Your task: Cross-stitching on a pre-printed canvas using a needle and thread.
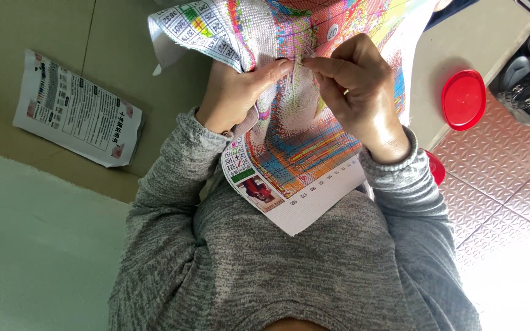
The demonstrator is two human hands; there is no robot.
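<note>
A cross-stitch cloth (302, 141) with a colourful printed grid pattern and white borders is spread over my lap, its far end folded up. My left hand (234, 92) grips the cloth from the left, with the thumb pressed on top of the fabric. My right hand (354, 92) rests on the cloth from the right. Its thumb and forefinger are pinched together on a thin needle (305, 61) close to the tip of my left thumb. Grey knitted sleeves cover both arms.
A printed instruction sheet (78, 110) lies on the brown surface at the left. A red round lid (463, 99) sits on the right, with another red object (437, 167) partly hidden behind my right sleeve. Black shoes (526, 79) stand on the pink textured floor.
</note>
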